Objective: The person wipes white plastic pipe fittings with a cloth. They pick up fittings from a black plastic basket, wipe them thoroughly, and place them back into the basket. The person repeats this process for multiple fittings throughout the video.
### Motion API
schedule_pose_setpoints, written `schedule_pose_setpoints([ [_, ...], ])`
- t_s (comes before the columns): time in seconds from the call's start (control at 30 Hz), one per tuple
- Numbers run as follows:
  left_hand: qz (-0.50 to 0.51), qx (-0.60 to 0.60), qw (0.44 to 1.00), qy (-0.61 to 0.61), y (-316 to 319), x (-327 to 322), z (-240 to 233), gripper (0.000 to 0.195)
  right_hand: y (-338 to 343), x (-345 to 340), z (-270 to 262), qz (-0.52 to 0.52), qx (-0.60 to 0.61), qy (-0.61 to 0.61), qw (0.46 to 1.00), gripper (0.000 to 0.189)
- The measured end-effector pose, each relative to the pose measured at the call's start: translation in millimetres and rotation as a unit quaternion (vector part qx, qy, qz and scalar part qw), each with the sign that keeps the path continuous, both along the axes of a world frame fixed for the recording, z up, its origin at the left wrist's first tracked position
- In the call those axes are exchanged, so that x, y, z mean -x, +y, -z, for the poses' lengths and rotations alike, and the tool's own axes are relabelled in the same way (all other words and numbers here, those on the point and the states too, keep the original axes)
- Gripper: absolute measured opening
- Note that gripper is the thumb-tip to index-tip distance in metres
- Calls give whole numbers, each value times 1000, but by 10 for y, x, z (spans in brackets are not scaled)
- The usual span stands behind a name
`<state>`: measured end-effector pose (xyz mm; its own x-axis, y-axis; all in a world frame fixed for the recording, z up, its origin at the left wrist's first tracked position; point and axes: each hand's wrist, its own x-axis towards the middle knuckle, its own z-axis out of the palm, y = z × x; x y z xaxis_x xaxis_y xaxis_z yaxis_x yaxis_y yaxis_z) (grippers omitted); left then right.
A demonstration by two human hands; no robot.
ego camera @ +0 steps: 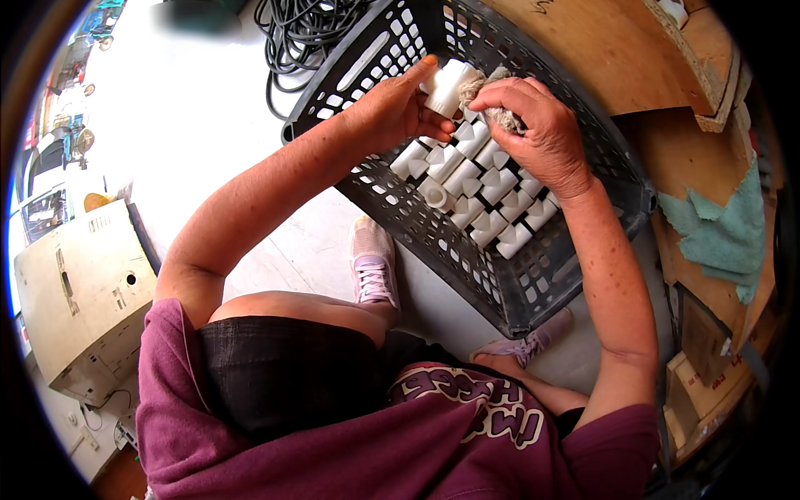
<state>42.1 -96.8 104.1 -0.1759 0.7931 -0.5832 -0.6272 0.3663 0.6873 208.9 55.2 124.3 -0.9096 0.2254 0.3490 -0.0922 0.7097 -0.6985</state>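
Between the thumb and fingers of my left hand (pixel 400 109) is a white plastic pipe tee (pixel 451 87), raised above a black plastic crate (pixel 520 322). My right hand (pixel 540 134) grips a bunched, beige-grey knitted cloth (pixel 507 119), and a fold of it (pixel 473 89) touches the tee's right side. Below both hands, several similar white pipe fittings (pixel 464 178) lie packed close together in rows on the crate floor. My right hand hides some of the fittings at the far side.
A coiled black cable (pixel 294 44) lies on the floor beyond the crate. Wooden boards (pixel 612 50) and a torn green cloth (pixel 725 231) are at the right. A beige metal casing (pixel 87 294) stands at the left. My shoe (pixel 373 262) is close to the crate.
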Motion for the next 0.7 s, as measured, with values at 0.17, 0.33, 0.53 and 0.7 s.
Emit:
schedule_pose_setpoints([
  [0.17, 1, -33, 998, 57, 54, -18, -93, 68, -1, -46, 23, 48, 100, -87, 990, 17],
  [0.33, 44, -16, 994, 94, 55, -48, -137, 72, 50, -121, -2, 73, 297, -184, 934, 19],
  [0.53, 82, -39, 986, 137, 63, -123, -189, 65, -65, -506, 27, 111, 456, -217, 856, 22],
  [0.7, 92, -35, 976, 195, 66, -142, -184, 61, -59, -456, 111, 138, 500, -148, 842, 21],
])
